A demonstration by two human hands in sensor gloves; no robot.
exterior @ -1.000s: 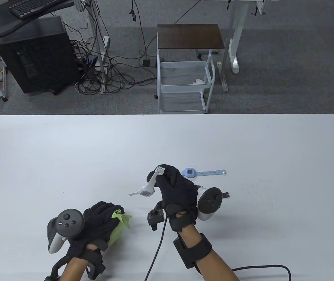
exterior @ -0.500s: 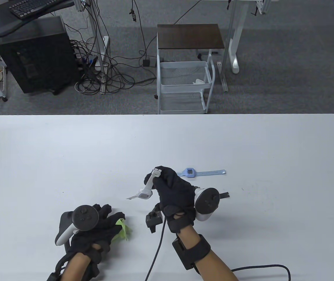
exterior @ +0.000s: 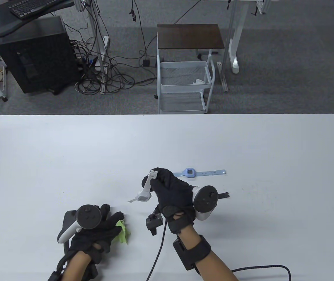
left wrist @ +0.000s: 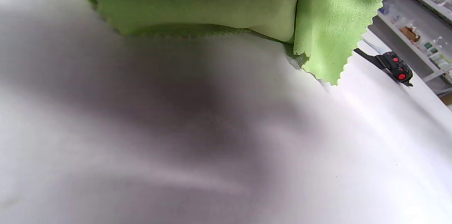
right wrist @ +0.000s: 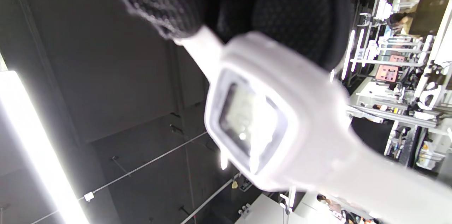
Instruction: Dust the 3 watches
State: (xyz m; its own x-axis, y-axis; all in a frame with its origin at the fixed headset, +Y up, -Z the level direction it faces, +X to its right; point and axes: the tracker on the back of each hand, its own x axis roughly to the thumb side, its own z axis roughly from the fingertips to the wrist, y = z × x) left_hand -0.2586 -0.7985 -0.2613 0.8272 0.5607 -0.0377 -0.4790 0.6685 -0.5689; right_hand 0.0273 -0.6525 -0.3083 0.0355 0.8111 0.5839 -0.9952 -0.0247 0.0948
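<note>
while the right hand (exterior: 173, 193) keeps the white watch (exterior: 144, 195) pinched by its strap at frame centre, the left hand (exterior: 96, 231) has turned and regripped the green cloth (exterior: 123, 232) at lower left, likely readying a wipe.

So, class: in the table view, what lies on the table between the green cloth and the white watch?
Nothing: in the table view, only bare table separates the cloth under the left hand from the white watch held by the right hand.

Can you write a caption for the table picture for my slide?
Right hand lifts a white watch while left hand holds a green cloth.
</note>
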